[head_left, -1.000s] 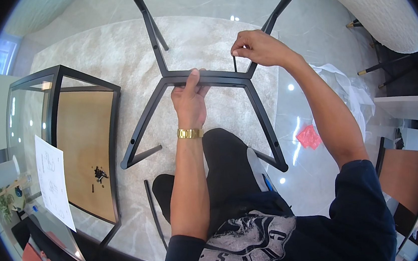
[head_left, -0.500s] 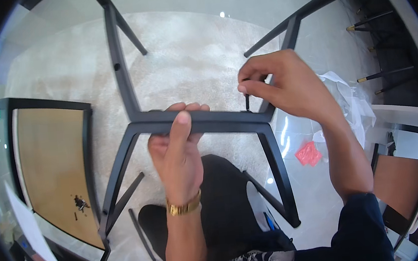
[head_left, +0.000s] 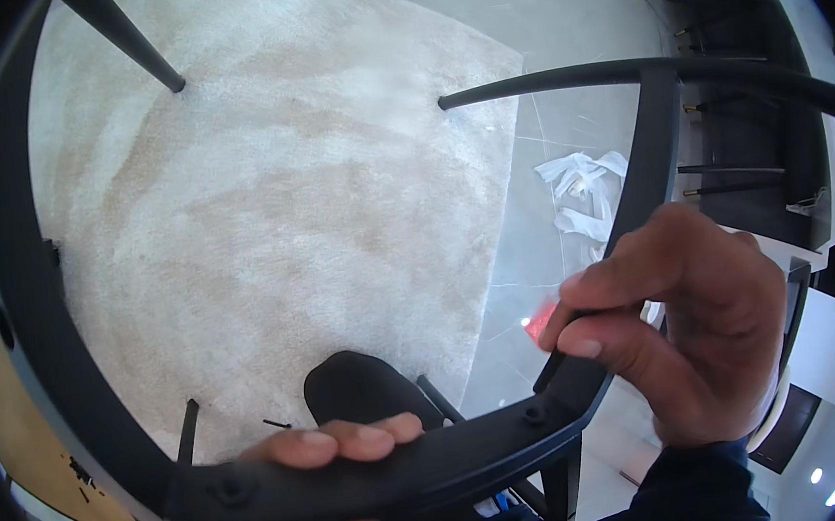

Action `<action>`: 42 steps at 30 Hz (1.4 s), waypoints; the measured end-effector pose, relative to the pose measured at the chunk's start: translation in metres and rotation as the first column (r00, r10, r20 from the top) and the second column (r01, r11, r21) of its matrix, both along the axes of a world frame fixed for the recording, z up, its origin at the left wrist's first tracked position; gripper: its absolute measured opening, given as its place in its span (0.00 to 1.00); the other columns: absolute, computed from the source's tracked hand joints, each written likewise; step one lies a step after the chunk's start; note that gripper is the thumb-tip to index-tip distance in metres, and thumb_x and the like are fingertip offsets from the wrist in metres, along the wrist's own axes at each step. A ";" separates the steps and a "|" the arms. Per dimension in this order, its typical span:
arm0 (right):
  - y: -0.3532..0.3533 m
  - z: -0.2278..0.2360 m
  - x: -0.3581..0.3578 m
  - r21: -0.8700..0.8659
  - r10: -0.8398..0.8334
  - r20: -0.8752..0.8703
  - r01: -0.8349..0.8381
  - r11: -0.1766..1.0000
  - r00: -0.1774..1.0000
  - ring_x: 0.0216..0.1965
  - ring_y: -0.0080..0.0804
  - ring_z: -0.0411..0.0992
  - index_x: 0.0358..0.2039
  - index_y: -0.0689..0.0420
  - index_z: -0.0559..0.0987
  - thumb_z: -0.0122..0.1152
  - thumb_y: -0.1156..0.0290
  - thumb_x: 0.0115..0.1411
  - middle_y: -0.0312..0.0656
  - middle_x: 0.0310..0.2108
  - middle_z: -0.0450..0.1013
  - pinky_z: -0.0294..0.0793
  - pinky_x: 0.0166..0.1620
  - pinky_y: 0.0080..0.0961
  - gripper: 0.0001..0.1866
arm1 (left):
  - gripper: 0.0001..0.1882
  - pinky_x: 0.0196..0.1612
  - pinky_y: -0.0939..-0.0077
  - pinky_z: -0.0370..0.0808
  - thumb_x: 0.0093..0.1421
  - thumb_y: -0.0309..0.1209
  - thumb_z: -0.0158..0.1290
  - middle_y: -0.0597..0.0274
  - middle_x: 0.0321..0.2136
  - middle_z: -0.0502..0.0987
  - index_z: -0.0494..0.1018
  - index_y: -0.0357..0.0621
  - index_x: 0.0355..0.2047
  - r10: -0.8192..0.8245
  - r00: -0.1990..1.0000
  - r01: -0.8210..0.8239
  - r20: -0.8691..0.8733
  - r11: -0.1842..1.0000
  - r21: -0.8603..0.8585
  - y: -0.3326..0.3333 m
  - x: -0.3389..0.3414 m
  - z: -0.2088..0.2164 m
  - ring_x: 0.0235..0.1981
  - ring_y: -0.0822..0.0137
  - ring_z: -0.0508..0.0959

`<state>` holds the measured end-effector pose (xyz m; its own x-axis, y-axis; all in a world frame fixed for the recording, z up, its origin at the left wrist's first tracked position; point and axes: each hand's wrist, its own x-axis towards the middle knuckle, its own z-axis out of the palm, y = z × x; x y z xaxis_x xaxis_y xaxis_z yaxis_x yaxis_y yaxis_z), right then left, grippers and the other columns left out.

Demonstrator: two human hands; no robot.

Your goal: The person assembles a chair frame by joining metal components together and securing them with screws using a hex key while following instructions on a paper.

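Note:
A black metal chair or stool frame (head_left: 437,465) stretches close across the lower view, its legs and side bars rising to the left and right. My left hand (head_left: 339,441) is closed around its near crossbar, fingers over the far side and the thumb at the near edge; the palm is hidden. Between thumb and forefinger, my right hand (head_left: 685,325) pinches a slim black hex key (head_left: 552,368). The key's lower end points down beside a round hole or bolt head (head_left: 534,413) near the bar's right corner; contact cannot be made out. Another round recess (head_left: 230,487) shows at the left end.
A pale carpet (head_left: 281,203) lies below, with grey tiles (head_left: 473,4) beyond. On the right floor are crumpled white wrapping (head_left: 581,184) and a red packet (head_left: 542,324). Small black bolts (head_left: 81,469) rest on a wooden panel (head_left: 26,419) at left. Dark furniture (head_left: 745,108) stands far right.
The frame now appears much larger and lower in view, with both hands shifted down. My right hand keeps its pinch on the hex key, which has gone from upright to tilted.

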<state>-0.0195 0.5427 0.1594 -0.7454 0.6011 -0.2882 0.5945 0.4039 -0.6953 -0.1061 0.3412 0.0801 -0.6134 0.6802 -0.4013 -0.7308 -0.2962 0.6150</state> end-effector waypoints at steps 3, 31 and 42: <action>0.023 0.006 -0.013 -0.227 0.139 0.106 -0.112 0.967 0.985 0.25 0.26 0.82 0.29 0.61 0.78 0.71 0.80 0.55 0.47 0.26 0.81 0.76 0.27 0.17 0.08 | 0.28 0.61 0.51 0.75 0.64 0.31 0.61 0.40 0.48 0.77 0.64 0.31 0.58 -0.034 0.998 0.031 0.044 0.998 0.060 -0.001 -0.005 -0.001 0.55 0.48 0.77; 0.015 -0.001 0.001 -0.304 0.149 0.183 -0.088 0.949 0.972 0.21 0.21 0.73 0.32 0.63 0.80 0.64 0.75 0.61 0.39 0.23 0.78 0.73 0.27 0.17 0.05 | 0.13 0.52 0.62 0.79 0.63 0.22 0.58 0.45 0.40 0.81 0.72 0.30 0.47 0.084 0.994 -0.082 -0.072 0.996 0.021 0.000 0.005 -0.012 0.43 0.57 0.83; 0.015 0.006 0.000 -0.140 0.252 0.176 -0.229 0.963 0.952 0.25 0.18 0.69 0.30 0.61 0.82 0.66 0.67 0.61 0.36 0.24 0.75 0.68 0.28 0.19 0.09 | 0.09 0.48 0.67 0.78 0.65 0.31 0.60 0.54 0.40 0.83 0.78 0.38 0.40 0.060 0.992 -0.053 -0.114 0.997 0.061 0.003 0.000 -0.012 0.41 0.63 0.83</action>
